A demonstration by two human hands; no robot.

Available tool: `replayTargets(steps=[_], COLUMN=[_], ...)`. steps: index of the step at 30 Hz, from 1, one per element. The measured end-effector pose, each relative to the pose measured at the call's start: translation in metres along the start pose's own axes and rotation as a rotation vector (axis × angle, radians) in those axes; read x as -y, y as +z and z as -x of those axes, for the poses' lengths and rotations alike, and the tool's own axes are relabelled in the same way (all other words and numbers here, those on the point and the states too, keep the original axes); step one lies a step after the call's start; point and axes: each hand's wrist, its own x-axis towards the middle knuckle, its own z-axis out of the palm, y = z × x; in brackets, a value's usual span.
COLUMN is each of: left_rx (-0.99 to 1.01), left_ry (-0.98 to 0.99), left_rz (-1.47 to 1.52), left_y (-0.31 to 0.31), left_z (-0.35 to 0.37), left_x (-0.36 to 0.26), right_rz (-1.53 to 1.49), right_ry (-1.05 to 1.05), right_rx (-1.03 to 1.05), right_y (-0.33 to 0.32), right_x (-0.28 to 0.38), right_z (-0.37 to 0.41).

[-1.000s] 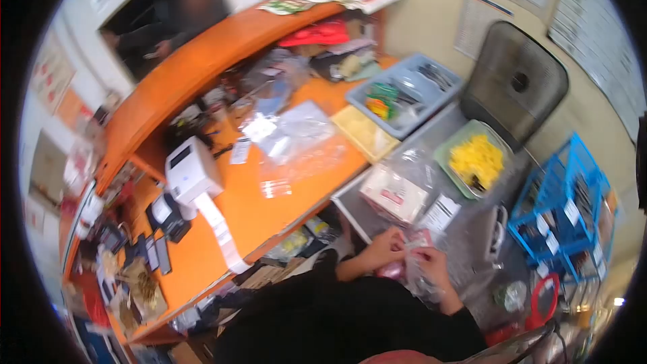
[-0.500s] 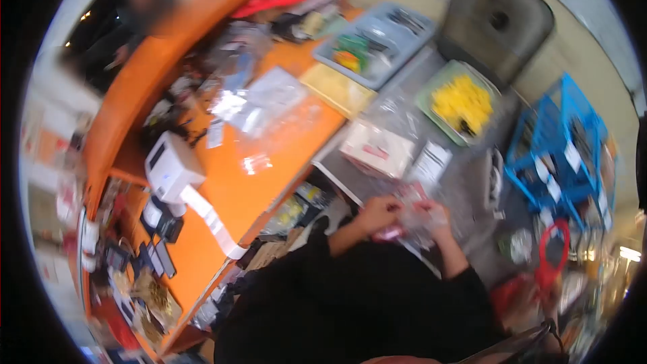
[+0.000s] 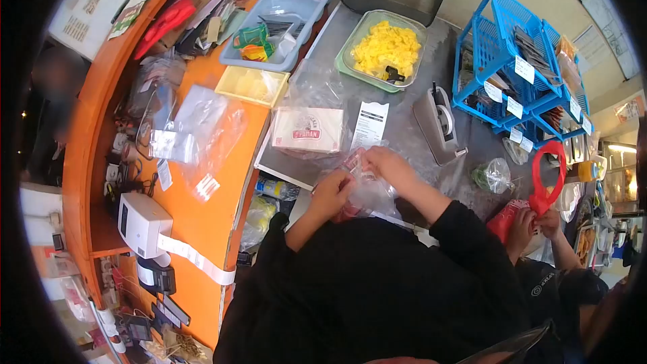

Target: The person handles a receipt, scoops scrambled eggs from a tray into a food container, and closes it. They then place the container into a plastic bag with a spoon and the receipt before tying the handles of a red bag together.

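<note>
Close to my body, over the near edge of the grey counter, a clear plastic bag (image 3: 375, 195) with something red in it is between my hands. My left hand (image 3: 331, 193) has its fingers curled closed on the left side of the bag. On the upper right side, my right hand (image 3: 391, 167) pinches the plastic near its top. What the red thing inside is, I cannot make out. Just beyond my hands lie a printed receipt (image 3: 369, 125) and a cream box (image 3: 296, 127) with red lettering, partly under clear plastic.
A tub of yellow pieces (image 3: 384, 50) stands farther back. To its right are a tape dispenser (image 3: 431, 128) and blue baskets (image 3: 495, 71) of packets. A label printer (image 3: 143, 224) sits on the orange desk. At right, a co-worker's hands (image 3: 522, 230) hold a red bag (image 3: 502, 221).
The view has turned and sharpened, so the counter appears shifted left. My hands stay on the plastic bag, with the right one now higher on it. A co-worker's hands now show at right.
</note>
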Motion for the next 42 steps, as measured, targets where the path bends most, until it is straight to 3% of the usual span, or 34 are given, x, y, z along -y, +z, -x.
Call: replayTargets(steps=[2, 4, 6, 10, 12, 15, 16, 18, 20, 22, 24, 27, 32, 38, 39, 42], left_rx=[0.041, 0.059, 0.024, 0.137, 0.194, -0.013, -0.096, 0.009, -0.098, -0.198, -0.18, -0.331, -0.415, -0.419, -0.388, -0.039], left_ry=[0.032, 0.159, 0.272, 0.318, 0.282, 0.351, 0.39, -0.016, -0.001, 0.064, -0.138, -0.209, -0.268, -0.288, -0.278, -0.137], left_rz=[-0.018, -0.024, 0.009, -0.156, -0.168, -0.036, -0.39, -0.299, -0.201, 0.52, 1.295, 1.581, 1.491, 1.208, 1.167, 1.128], left_y=[-0.004, -0.009, -0.011, -0.016, -0.014, -0.003, 0.008, -0.004, -0.034, -0.078, -0.096, -0.112, -0.103, -0.071, -0.061, -0.031], left_z=[0.001, 0.003, 0.007, 0.013, 0.012, 0.022, 0.034, 0.042, 0.036, 0.019, 0.008, 0.003, 0.014, -0.025, -0.033, -0.054], left_x=[0.007, 0.008, -0.007, -0.016, 0.0, 0.039, 0.08, 0.091, 0.064, 0.022, -0.007, -0.082, -0.096, -0.09, -0.085, -0.062], right_rz=[-0.197, -0.073, 0.15, 0.266, 0.174, -0.151, -0.287, -0.497, -0.687, -0.726, -0.787, -0.809, -0.858, -0.833, -0.829, -0.833], right_ry=[0.233, 0.288, 0.389, 0.397, 0.341, 0.445, 0.506, 0.478, 0.317, 0.247, 0.286, 0.289, 0.292, 0.256, 0.252, 0.257], right_rx=[-0.069, -0.301, -0.388, -0.411, -0.513, -0.644, -0.691, -0.78, -1.004, -1.065, -1.078, -1.094, -1.108, -1.121, -1.109, -1.03], right_y=[-0.002, 0.0, 0.016, 0.028, 0.031, 0.019, 0.005, -0.02, -0.046, -0.072, -0.092, -0.097, -0.095, -0.111, -0.114, -0.123], right_x=[-0.018, -0.059, -0.096, -0.112, -0.118, -0.105, -0.094, -0.088, -0.069, -0.058, -0.041, -0.044, -0.039, -0.023, -0.019, -0.007], right_z=[-0.017, -0.046, -0.058, -0.057, -0.056, -0.045, -0.042, -0.027, -0.012, 0.01, 0.029, 0.053, 0.08, 0.108, 0.111, 0.12])
